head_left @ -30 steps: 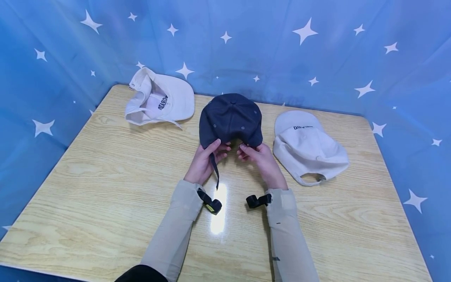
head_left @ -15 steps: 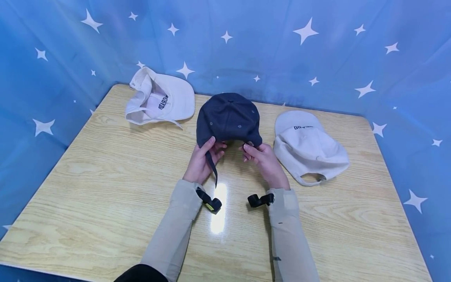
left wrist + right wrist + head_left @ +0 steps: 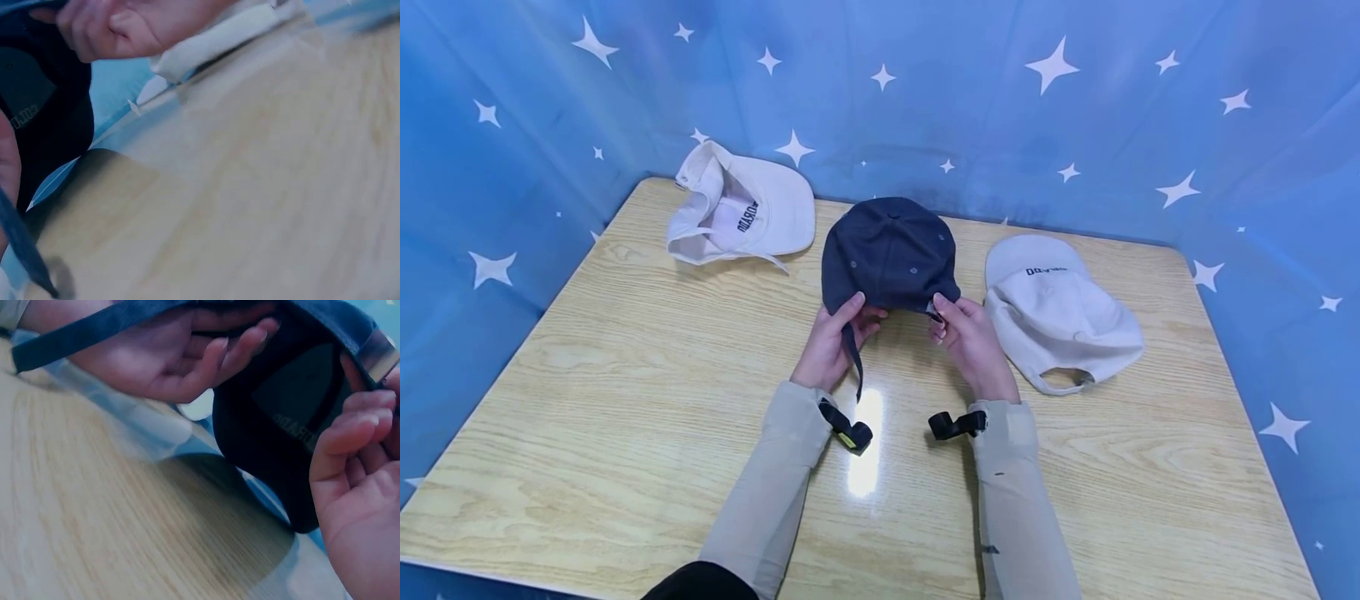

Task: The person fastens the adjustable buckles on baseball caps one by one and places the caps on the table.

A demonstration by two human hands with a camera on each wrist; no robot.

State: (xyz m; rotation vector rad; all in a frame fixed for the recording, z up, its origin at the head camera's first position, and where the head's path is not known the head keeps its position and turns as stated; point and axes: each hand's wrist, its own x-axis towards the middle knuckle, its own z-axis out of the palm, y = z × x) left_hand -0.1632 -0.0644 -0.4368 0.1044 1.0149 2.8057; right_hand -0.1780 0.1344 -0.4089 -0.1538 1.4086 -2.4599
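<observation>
Between both hands a navy baseball cap [image 3: 891, 254] is held up off the table, its crown toward me and its inside showing dark in the right wrist view. My left hand [image 3: 829, 346] grips the cap's left back edge, thumb on top and fingers underneath. From there a loose navy strap [image 3: 854, 358] dangles; in the right wrist view the strap [image 3: 81, 339] reaches past that palm. With thumb and fingers, my right hand [image 3: 976, 346] pinches the right back edge beside a small metal buckle [image 3: 380, 357]. The strap's end is apart from the buckle.
A white cap [image 3: 775, 204] lies on its side at the back left, inside toward me. An off-white cap [image 3: 1060, 317] rests just right of my right hand. The wooden table [image 3: 625, 417] meets a blue starred curtain [image 3: 880, 117] behind.
The cap shifted slightly left, then back right. My right hand has moved a little right along with its back corner, and the gap at the cap's back edge shows less from above.
</observation>
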